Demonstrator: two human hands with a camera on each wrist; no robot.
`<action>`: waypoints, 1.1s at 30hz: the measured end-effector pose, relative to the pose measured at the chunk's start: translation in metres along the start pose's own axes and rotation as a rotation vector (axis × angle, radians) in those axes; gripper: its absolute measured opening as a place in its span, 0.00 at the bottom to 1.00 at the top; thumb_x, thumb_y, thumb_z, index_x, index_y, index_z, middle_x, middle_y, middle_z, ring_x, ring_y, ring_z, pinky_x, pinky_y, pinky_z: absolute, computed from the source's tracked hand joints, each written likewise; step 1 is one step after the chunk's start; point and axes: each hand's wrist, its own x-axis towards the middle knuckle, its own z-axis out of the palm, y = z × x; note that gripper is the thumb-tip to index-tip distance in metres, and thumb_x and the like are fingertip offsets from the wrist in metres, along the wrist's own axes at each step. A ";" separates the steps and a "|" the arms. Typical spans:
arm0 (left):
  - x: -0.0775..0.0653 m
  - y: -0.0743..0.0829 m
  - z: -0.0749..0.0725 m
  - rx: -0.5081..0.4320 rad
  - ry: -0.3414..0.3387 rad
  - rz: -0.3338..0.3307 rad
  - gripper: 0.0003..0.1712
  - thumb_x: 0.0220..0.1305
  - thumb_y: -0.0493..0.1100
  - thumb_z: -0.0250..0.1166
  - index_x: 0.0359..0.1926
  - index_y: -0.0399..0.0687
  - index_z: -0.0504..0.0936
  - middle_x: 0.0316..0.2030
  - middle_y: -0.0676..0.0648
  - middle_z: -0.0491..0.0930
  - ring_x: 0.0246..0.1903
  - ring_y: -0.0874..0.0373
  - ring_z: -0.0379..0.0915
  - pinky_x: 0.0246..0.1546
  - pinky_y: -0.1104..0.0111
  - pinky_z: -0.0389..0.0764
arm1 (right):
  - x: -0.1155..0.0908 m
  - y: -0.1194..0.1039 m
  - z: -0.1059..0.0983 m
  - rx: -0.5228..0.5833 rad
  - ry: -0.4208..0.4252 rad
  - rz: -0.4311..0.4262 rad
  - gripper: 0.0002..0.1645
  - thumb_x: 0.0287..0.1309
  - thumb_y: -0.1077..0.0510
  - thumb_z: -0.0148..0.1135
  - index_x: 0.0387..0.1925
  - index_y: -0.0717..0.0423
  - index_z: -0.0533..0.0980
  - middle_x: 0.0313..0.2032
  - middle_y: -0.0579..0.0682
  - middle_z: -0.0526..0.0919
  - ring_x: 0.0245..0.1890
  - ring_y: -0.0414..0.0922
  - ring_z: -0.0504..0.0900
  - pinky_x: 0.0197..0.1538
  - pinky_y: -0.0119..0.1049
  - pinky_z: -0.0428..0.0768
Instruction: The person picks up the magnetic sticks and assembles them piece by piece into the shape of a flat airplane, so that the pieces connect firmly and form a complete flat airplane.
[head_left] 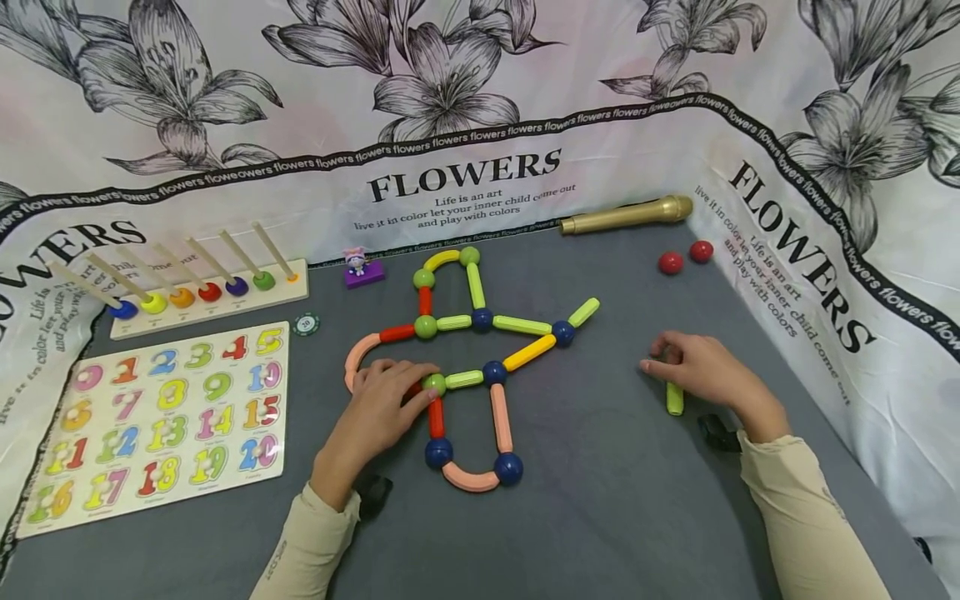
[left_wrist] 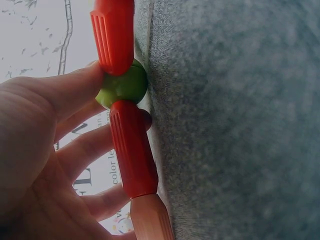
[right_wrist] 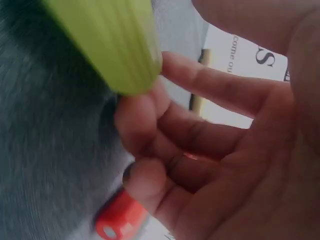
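Note:
A stick-and-ball figure of magnetic building pieces lies mid-table, its outline made of coloured sticks and green and blue balls. My left hand (head_left: 378, 406) grips its lower left part. In the left wrist view, the thumb presses by a green ball (left_wrist: 125, 86) and a fingertip shows past the red stick (left_wrist: 132, 150) joined to it. A peach curved stick (head_left: 362, 357) runs on beyond that hand. At the right, my right hand (head_left: 701, 367) holds a loose light-green stick (head_left: 675, 400) with curled fingers; its end meets the fingertips in the right wrist view.
Two red balls (head_left: 671, 263) and a gold microphone (head_left: 626, 217) lie at the back right. A number puzzle board (head_left: 176, 492), a peg stacker (head_left: 288, 287), a poker chip (head_left: 306, 324) and a small figurine on a purple base (head_left: 364, 275) occupy the left. Flowered cloth surrounds the grey table.

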 end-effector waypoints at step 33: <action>-0.001 0.002 0.004 0.021 0.013 0.000 0.21 0.77 0.49 0.68 0.65 0.50 0.85 0.57 0.44 0.85 0.65 0.32 0.68 0.66 0.33 0.60 | 0.035 -0.041 0.043 0.494 0.313 0.083 0.11 0.72 0.60 0.66 0.47 0.65 0.77 0.35 0.58 0.87 0.32 0.48 0.87 0.33 0.33 0.82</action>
